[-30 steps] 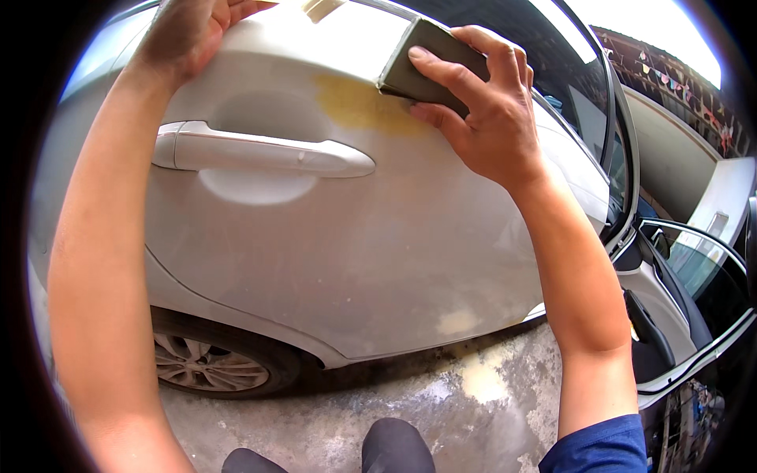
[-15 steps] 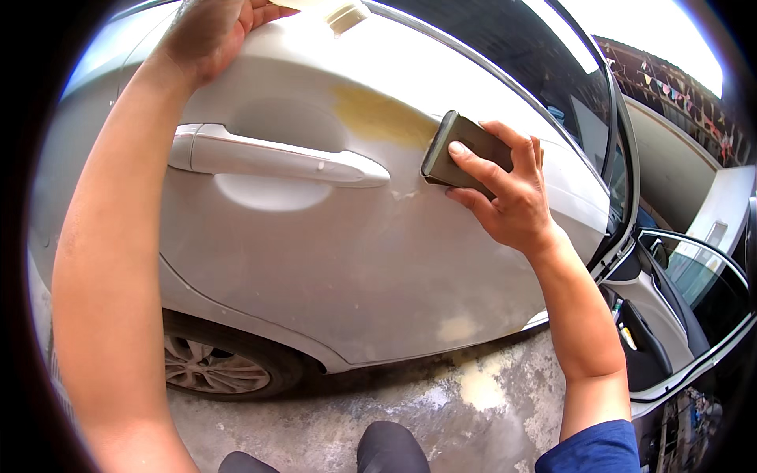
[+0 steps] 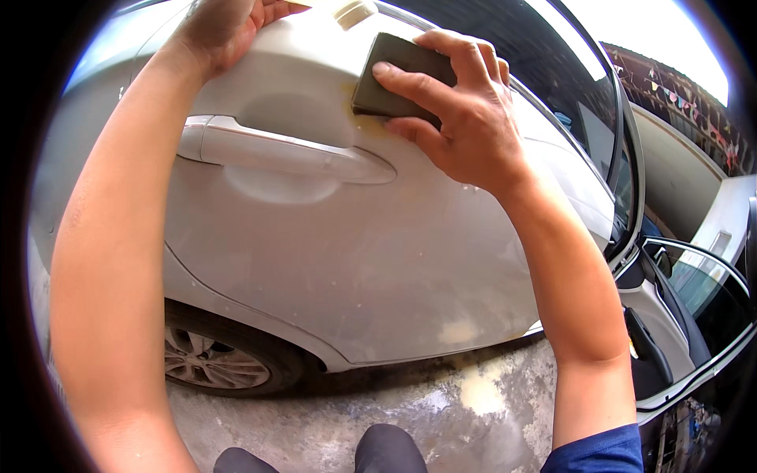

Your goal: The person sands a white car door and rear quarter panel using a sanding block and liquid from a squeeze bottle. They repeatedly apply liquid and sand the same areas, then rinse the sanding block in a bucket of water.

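Observation:
My right hand (image 3: pixel 473 102) grips a dark olive-grey sanding block (image 3: pixel 406 52), thumb and fingers spread over its sides. The block lies against the silver-white car door (image 3: pixel 347 260), above the right end of the door handle (image 3: pixel 276 150). It covers most of a yellowish filler patch (image 3: pixel 374 126); a strip shows below its edge. At the top edge, my left hand (image 3: pixel 229 35) has its fingers curled beside a pale plastic piece (image 3: pixel 355 13). The frame cuts both off, so what those fingers hold is unclear.
Below the door is a wheel (image 3: pixel 213 359) on the stained concrete floor (image 3: pixel 481 394). An open car door (image 3: pixel 670 339) juts out at the right, past the dark side window (image 3: pixel 505 39). My knees (image 3: pixel 390 449) show at the bottom.
My right hand has slid the sanding block up and left along the door, over the yellowish patch. My left hand stays near the same place; the view has shifted slightly.

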A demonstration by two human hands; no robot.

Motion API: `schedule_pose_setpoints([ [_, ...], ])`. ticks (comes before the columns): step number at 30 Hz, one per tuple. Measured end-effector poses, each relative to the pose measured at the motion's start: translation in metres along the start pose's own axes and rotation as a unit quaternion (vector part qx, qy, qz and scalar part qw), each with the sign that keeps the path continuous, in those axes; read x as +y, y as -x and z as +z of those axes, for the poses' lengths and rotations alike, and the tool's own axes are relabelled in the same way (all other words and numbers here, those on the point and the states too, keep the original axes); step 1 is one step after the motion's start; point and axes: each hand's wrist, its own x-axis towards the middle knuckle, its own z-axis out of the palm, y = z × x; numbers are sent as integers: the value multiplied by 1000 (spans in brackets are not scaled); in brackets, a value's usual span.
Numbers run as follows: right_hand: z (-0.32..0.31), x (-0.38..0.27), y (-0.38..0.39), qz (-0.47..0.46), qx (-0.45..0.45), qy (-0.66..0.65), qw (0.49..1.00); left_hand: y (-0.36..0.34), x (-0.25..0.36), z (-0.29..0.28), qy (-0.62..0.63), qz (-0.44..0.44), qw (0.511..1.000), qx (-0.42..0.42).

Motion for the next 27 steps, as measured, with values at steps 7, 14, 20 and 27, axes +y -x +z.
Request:
schedule_pose_setpoints([
  [7, -16, -5, 66, 53, -42, -11, 998, 6, 16, -6, -22, -26, 998, 57],
  [14, 2, -4, -8, 9, 17, 19, 1000, -3, 14, -25, 0, -17, 1000, 24],
  [20, -2, -9, 27, 31, 16, 12, 999, -2, 15, -15, -23, 5, 998, 54],
  [27, -3, 1, 9, 55, -3, -43, 998, -5, 18, -28, -16, -3, 998, 53],
])
